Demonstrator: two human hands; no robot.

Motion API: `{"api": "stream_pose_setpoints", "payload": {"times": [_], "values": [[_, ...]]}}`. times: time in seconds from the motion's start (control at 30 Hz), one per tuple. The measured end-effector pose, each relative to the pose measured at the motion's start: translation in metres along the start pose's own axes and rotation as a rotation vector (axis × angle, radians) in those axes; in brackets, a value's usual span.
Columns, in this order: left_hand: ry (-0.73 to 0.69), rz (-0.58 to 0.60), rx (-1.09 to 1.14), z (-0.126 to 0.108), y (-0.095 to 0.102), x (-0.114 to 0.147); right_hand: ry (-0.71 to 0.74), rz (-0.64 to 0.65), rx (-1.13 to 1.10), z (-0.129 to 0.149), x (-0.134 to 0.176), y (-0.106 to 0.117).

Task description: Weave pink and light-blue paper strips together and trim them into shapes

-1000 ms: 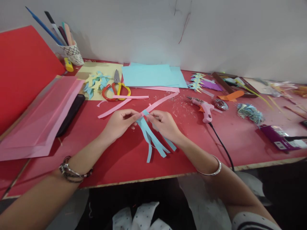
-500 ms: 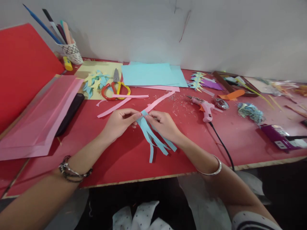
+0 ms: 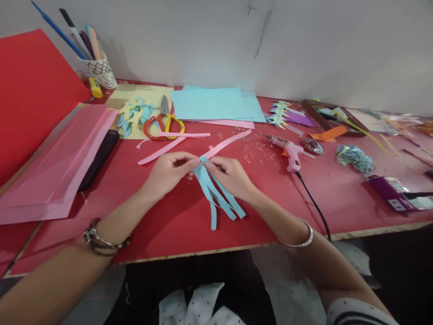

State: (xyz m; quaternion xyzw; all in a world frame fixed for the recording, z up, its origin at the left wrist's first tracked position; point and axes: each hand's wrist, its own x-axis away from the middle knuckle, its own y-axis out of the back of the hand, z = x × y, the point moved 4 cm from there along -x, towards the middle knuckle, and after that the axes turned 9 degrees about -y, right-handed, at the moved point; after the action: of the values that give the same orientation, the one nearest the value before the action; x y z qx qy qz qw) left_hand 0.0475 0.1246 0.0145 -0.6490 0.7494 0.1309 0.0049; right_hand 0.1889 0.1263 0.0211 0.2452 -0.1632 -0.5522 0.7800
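Note:
Between my two hands are light blue paper strips [image 3: 207,183], pinched at their upper end, their loose tails hanging toward the table's front edge. My left hand [image 3: 173,174] closes thumb and fingers on the left side of that end. From the right, my right hand [image 3: 230,176] pinches the same blue paper. A pink paper strip [image 3: 230,142] extends up and to the right from the held spot; whether it is joined to the blue paper I cannot tell. Other pink strips [image 3: 158,152] lie just beyond my left hand, by the red-and-yellow-handled scissors [image 3: 164,118].
Blue paper sheets [image 3: 209,104] lie at the wall. On the right are a pink glue gun [image 3: 287,151] with its cord, a bundle of yarn [image 3: 354,159] and a purple box [image 3: 389,192]. Pink sheets [image 3: 50,167] and a pen cup [image 3: 101,72] stand left.
The hanging blue tails have shifted slightly, the right-hand one moving a little left. The upper end of the pink strip swings slightly right. Both hands keep their pinch.

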Motion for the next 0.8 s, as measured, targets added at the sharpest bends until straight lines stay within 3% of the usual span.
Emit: {"api": "stream_pose_setpoints", "payload": {"times": [0.8], "values": [[-0.025,-0.010,-0.087,-0.0022,0.0010,-0.0021,-0.012,0.077,-0.003,-0.0012,-0.0010,-0.0025]]}}
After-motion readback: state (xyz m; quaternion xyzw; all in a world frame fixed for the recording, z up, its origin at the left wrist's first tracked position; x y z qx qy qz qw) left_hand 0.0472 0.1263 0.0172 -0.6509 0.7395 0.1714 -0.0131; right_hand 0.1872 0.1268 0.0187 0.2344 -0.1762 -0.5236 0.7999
